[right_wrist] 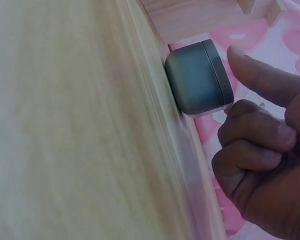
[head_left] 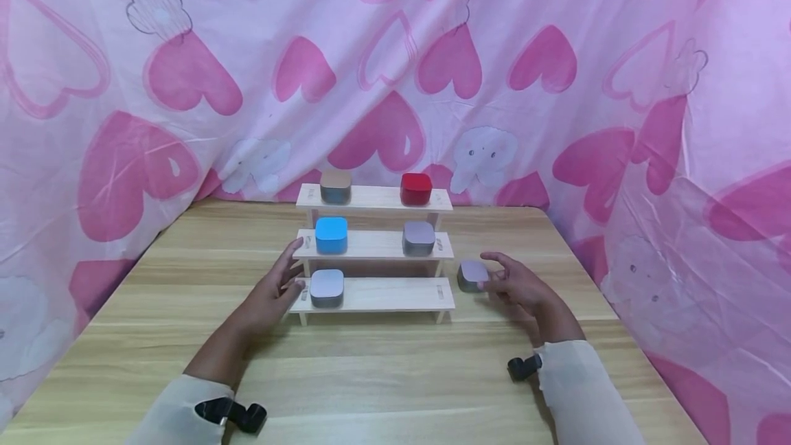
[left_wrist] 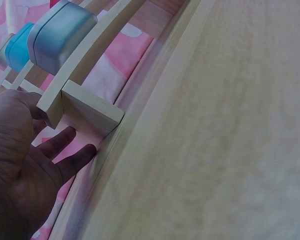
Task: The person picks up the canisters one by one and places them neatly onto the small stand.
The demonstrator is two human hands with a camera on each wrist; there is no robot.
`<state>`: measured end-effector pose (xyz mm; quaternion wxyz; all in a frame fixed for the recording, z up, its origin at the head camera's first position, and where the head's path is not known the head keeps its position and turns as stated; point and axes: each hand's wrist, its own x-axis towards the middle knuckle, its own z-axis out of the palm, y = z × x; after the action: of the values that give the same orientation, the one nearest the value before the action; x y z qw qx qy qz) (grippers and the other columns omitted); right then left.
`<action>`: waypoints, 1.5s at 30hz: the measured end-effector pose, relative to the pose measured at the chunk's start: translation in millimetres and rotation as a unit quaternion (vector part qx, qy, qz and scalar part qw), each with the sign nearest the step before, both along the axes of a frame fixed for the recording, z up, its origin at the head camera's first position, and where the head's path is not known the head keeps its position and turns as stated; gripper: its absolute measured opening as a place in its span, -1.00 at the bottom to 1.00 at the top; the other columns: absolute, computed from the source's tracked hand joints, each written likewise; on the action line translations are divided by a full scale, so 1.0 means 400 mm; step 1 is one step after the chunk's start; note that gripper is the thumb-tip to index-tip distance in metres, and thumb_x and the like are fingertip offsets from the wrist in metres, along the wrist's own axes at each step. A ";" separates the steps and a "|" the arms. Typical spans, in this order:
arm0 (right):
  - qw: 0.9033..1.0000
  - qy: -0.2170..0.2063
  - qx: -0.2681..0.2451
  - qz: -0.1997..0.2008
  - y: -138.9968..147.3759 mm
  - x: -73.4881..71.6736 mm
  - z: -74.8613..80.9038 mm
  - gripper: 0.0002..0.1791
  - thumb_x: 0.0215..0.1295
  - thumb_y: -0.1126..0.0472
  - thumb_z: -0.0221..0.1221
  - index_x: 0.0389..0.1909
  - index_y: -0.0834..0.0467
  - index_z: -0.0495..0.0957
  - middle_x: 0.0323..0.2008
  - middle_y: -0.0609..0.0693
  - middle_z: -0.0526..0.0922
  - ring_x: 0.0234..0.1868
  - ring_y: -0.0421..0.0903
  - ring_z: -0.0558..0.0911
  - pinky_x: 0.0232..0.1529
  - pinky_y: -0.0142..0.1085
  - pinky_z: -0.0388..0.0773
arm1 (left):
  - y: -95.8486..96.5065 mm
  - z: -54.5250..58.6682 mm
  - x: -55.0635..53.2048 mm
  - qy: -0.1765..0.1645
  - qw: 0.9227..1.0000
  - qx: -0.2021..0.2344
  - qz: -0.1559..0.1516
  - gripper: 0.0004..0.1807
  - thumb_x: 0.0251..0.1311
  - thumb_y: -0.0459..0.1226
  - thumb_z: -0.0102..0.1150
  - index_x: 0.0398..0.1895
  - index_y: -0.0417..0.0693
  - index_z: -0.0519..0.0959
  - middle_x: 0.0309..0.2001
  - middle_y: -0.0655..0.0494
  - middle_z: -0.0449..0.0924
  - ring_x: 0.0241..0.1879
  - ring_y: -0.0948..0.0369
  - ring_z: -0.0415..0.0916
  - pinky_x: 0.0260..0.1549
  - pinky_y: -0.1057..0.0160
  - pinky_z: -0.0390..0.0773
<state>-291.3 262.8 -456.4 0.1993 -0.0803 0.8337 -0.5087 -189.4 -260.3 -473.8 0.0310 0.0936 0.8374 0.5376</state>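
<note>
On the table, just right of a three-tier wooden stand, sits a small rounded-square tin (head_left: 472, 275) with a lilac-grey lid. My right hand (head_left: 516, 286) is beside it, one finger stretched out past the lid and the others bent, fingertips right at the tin's side. The right wrist view shows the grey tin (right_wrist: 197, 79) from its side, standing on the table. My left hand (head_left: 268, 297) is at the left end of the stand's lowest shelf (head_left: 389, 295), fingers loosely spread around that end. A pale-lidded tin (head_left: 327, 288) stands on this shelf, near the left hand.
The middle shelf (head_left: 375, 244) carries a blue tin (head_left: 331, 235) and a lilac-grey tin (head_left: 419, 239). On the top shelf (head_left: 377, 198) are a tan-lidded tin (head_left: 336, 187) and a red tin (head_left: 416, 189). A pink heart-patterned cloth (head_left: 383, 53) hangs behind the wooden table (head_left: 371, 390).
</note>
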 end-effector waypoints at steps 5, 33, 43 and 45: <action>1.000 0.001 0.010 0.012 0.010 -0.011 -0.017 -0.03 0.44 0.22 0.42 0.73 0.11 0.11 -0.54 -0.13 0.38 -0.56 -0.15 0.28 -0.53 -0.36 0.24 | 0.000 0.000 -0.001 -0.003 1.000 -0.005 0.004 -0.07 0.72 -0.22 0.00 0.72 0.87 -0.28 0.83 -0.05 -0.14 0.73 -0.28 0.08 0.57 -0.40 0.23; 0.999 0.014 0.033 0.016 -0.004 -0.017 -0.039 -0.29 0.46 0.23 0.40 0.58 0.04 0.41 -0.29 -0.07 0.57 -0.44 -0.13 0.41 -0.51 -0.38 0.31 | 0.004 -0.002 -0.005 0.003 1.000 -0.006 0.007 -0.06 0.72 -0.29 -0.04 0.73 0.85 -0.26 0.82 -0.08 -0.13 0.72 -0.28 0.12 0.56 -0.37 0.28; 0.999 0.016 0.049 -0.001 0.000 -0.013 -0.046 -0.29 0.46 0.20 0.41 0.59 0.00 0.43 -0.11 0.02 0.57 -0.34 -0.06 0.44 -0.43 -0.33 0.34 | 0.006 -0.001 -0.004 0.007 1.000 -0.013 0.007 -0.06 0.72 -0.28 -0.03 0.73 0.85 -0.28 0.82 -0.13 -0.12 0.71 -0.30 0.11 0.57 -0.40 0.26; 0.999 0.015 0.050 -0.005 -0.001 -0.013 -0.047 -0.28 0.47 0.19 0.40 0.60 0.00 0.41 -0.12 0.02 0.57 -0.34 -0.06 0.44 -0.43 -0.34 0.35 | 0.006 0.000 -0.003 0.008 1.000 -0.016 0.009 -0.06 0.72 -0.27 -0.02 0.74 0.81 -0.28 0.82 -0.15 -0.12 0.71 -0.31 0.11 0.56 -0.41 0.26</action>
<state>-296.4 262.6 -475.4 0.1882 -0.0740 0.8614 -0.4659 -190.7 -257.7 -473.9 0.0212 0.0897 0.8469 0.5237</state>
